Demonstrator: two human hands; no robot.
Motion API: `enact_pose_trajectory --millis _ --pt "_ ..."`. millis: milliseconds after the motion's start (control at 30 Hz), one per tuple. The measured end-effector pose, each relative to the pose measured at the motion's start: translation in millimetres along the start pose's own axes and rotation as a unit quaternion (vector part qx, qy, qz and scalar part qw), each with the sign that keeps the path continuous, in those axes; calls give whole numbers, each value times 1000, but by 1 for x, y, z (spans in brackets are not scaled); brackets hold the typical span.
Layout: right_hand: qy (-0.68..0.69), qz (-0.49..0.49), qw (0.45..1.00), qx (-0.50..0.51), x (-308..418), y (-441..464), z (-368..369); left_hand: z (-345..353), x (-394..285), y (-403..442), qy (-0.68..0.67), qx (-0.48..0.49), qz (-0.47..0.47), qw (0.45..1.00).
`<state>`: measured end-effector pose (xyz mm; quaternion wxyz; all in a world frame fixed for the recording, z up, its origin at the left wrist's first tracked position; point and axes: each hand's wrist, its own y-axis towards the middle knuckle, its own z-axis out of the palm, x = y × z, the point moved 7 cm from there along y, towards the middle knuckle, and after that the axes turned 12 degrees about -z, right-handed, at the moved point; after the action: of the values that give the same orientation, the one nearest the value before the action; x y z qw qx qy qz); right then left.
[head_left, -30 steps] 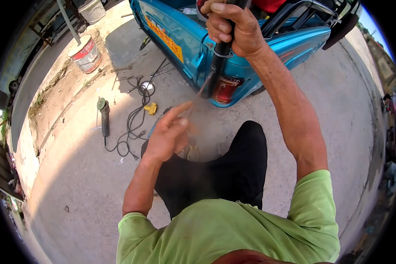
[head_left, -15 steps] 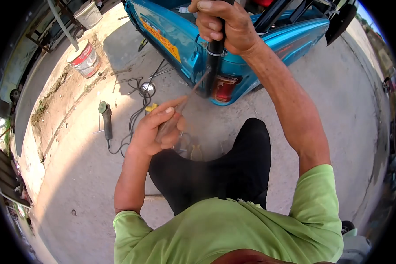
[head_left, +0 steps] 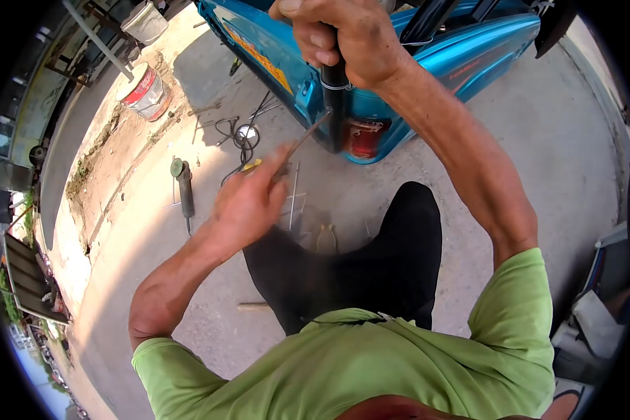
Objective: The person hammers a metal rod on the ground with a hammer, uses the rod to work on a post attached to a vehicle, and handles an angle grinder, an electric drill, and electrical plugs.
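My right hand point(head_left: 357, 38) is wrapped round a black tube point(head_left: 334, 105) that stands at the rear corner of a blue vehicle body point(head_left: 427, 84). A wire ring circles the tube just below my fingers. Lower and to the left, my left hand point(head_left: 248, 203), blurred by motion, is closed round a thin rod-like tool point(head_left: 304, 140). The rod's far end reaches the side of the tube; whether it touches is hard to tell. A red tail light point(head_left: 365, 140) is beside the tube's lower end.
On the ground at left lie an angle grinder point(head_left: 184, 187) and a black cable point(head_left: 246, 143). Pliers point(head_left: 326, 239) and a thin metal rod point(head_left: 295, 196) lie near my knees. A bucket point(head_left: 145, 94) holding a pole stands farther left. Grey objects point(head_left: 595, 325) are at far right.
The left hand has shifted down and left, with its elbow farther out, and the tool is still in it. The right hand stays on the tube. The view has moved slightly.
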<state>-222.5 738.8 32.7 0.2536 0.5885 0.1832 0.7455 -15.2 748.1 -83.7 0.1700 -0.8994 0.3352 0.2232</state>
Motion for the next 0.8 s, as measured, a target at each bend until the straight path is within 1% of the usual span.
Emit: enact_pose_trajectory --millis 33,67,167,200,233,267,300,333,367,400,500,600,633,700,733,800 --pt "-3 -4 1000 -4 1 0 0 -9 -11 -2 69 -45 22 996" --pt "-8 -9 1000 -8 1 -1 0 -14 -18 -5 59 -32 -11 998" --pt "-16 -20 1000 -3 3 0 -1 -12 -17 -8 45 -58 17 997" --pt "-16 -20 1000 0 1 -2 -1 -12 -9 -6 -68 -8 -38 997" --pt "-17 -25 1000 3 2 -2 -1 -12 -2 -4 -178 41 -92 979" --pt "-17 -30 999 6 3 -2 -1 -11 5 -6 -286 90 -145 943" --pt "-17 -36 999 8 2 -1 -1 -9 14 -9 -407 101 -163 893" --pt "-49 -72 996 27 0 1 -2 1 29 -11 -521 111 -177 827" --pt "-82 -105 990 46 -6 3 -5 12 38 -12 -627 122 -189 745" --pt "-114 -135 982 65 -4 3 -2 22 41 -13 -654 135 -217 712" --pt "-118 -129 983 63 -8 3 -5 30 25 -11 -680 311 -176 641" --pt "-100 -129 985 63 -7 3 -4 30 23 -7 -627 341 -206 669" --pt "-66 -92 993 47 -5 3 -3 31 25 -5 -609 346 -218 680" --pt "7 -14 1000 14 0 1 2 22 22 -3 -534 317 -241 746" --pt "5 -14 1000 6 1 2 3 17 20 -4 -495 301 -254 775" --pt "0 -18 1000 -12 1 1 2 6 16 -1 -408 260 -242 841"
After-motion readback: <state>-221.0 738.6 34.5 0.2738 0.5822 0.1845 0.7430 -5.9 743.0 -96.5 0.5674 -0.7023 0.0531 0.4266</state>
